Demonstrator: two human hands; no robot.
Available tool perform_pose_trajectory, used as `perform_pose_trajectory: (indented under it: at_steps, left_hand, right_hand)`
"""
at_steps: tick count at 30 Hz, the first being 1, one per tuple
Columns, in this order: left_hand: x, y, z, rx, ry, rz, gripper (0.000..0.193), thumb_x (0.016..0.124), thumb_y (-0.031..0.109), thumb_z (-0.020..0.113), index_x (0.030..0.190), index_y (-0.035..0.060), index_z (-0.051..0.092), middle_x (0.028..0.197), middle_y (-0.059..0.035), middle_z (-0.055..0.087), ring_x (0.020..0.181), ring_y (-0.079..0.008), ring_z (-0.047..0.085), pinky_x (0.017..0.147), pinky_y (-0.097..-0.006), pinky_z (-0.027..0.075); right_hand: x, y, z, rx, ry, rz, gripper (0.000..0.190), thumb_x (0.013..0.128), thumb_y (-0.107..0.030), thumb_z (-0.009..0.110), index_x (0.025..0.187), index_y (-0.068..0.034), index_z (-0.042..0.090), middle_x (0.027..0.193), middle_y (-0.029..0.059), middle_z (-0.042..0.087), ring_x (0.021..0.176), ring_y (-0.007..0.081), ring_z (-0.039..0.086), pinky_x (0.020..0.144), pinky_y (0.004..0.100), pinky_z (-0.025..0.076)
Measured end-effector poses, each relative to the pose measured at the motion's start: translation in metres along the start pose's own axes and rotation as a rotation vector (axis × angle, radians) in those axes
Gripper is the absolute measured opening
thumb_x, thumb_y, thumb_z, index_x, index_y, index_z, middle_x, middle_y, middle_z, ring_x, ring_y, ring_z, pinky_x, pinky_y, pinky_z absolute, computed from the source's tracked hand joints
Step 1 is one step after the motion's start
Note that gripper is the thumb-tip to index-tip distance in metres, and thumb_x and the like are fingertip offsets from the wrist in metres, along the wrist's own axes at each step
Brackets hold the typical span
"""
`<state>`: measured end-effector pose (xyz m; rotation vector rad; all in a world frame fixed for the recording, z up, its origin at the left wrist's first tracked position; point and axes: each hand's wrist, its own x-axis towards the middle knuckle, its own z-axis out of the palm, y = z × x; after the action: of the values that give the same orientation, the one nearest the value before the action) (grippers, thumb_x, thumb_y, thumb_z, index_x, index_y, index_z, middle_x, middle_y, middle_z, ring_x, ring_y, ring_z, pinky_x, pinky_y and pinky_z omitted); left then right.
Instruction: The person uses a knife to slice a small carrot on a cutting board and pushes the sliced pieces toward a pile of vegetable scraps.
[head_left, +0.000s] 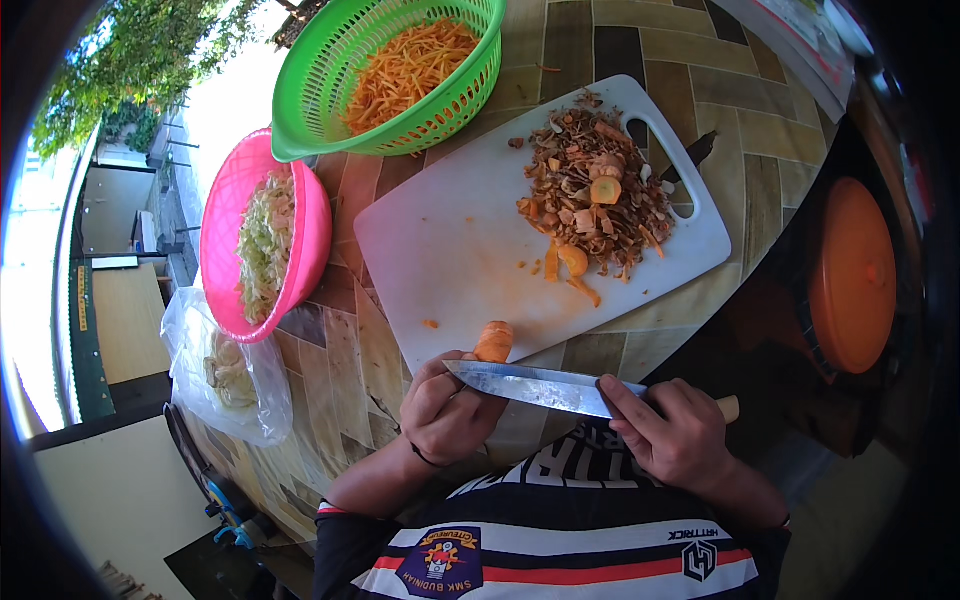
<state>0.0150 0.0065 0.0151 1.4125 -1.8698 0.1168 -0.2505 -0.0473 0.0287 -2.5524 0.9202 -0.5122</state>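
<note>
My left hand (454, 409) grips a carrot (494, 341); its blunt orange end sticks out over the near edge of the white cutting board (442, 247). In my right hand (667, 424) is a kitchen knife (547, 386), its pale handle end showing behind my palm. The blade points left and lies across the carrot just above my left fingers; whether it touches the carrot is hard to tell. A heap of brown and orange peelings (592, 187) with cut carrot ends covers the board's far right, next to the handle hole.
A green colander (292, 112) holding carrot strips (409, 71) stands at the back. Left of the board, a pink basket (315, 217) leans with shredded pale vegetable (266, 247). A clear plastic bag (262, 397) sits below it. An orange round lid (855, 277) is beyond the table's right edge.
</note>
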Motion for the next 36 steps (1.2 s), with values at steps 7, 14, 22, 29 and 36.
perform_pose_trajectory:
  at_steps: [7, 14, 22, 29, 36]
  left_hand:
    - [0.002, 0.003, -0.003, 0.016, -0.034, -0.003, 0.025, 0.059, -0.001, 0.086, 0.074, 0.001, 0.066, 0.087, -0.0076, 0.052, 0.078, -0.0289, 0.068, 0.066, -0.0343, 0.057]
    - [-0.003, 0.002, -0.006, 0.037, -0.068, -0.028, 0.023, 0.061, 0.0, 0.084, 0.08, 0.001, 0.071, 0.094, -0.016, 0.065, 0.083, -0.029, 0.069, 0.071, -0.0338, 0.057]
    - [-0.003, 0.002, -0.007, 0.033, -0.091, -0.01, 0.027, 0.061, 0.002, 0.085, 0.084, 0.0013, 0.072, 0.097, -0.0135, 0.061, 0.085, -0.0301, 0.068, 0.072, -0.0365, 0.058]
    - [-0.007, 0.001, -0.006, 0.015, -0.091, 0.045, 0.028, 0.062, 0.003, 0.086, 0.086, 0.0021, 0.072, 0.101, -0.0098, 0.054, 0.084, -0.03, 0.069, 0.069, -0.0368, 0.06]
    - [-0.012, -0.001, -0.006, 0.033, -0.114, 0.04, 0.031, 0.061, 0.005, 0.087, 0.088, 0.0023, 0.072, 0.1, -0.0095, 0.056, 0.086, -0.0307, 0.07, 0.07, -0.0355, 0.061]
  right_hand:
    - [0.012, -0.002, 0.001, -0.001, -0.016, -0.028, 0.048, 0.087, -0.032, 0.069, 0.132, -0.019, 0.062, 0.066, 0.001, 0.042, 0.054, 0.0156, 0.046, 0.049, 0.028, 0.044]
    - [0.023, -0.005, 0.01, -0.016, 0.038, -0.071, 0.049, 0.087, -0.034, 0.069, 0.134, -0.02, 0.061, 0.065, 0.0003, 0.04, 0.054, 0.0145, 0.046, 0.05, 0.0272, 0.044]
    - [0.027, -0.01, 0.006, 0.05, -0.004, -0.055, 0.049, 0.088, -0.034, 0.068, 0.135, -0.02, 0.06, 0.065, 0.0002, 0.041, 0.053, 0.014, 0.046, 0.048, 0.0274, 0.044]
    - [0.022, -0.007, -0.007, 0.091, -0.09, -0.014, 0.047, 0.088, -0.033, 0.068, 0.133, -0.02, 0.062, 0.064, 0.0, 0.041, 0.053, 0.0144, 0.046, 0.047, 0.0273, 0.044]
    - [0.035, -0.01, -0.011, 0.095, -0.121, -0.049, 0.044, 0.089, -0.03, 0.067, 0.131, -0.017, 0.063, 0.066, 0.0001, 0.043, 0.055, 0.0158, 0.048, 0.05, 0.0294, 0.044]
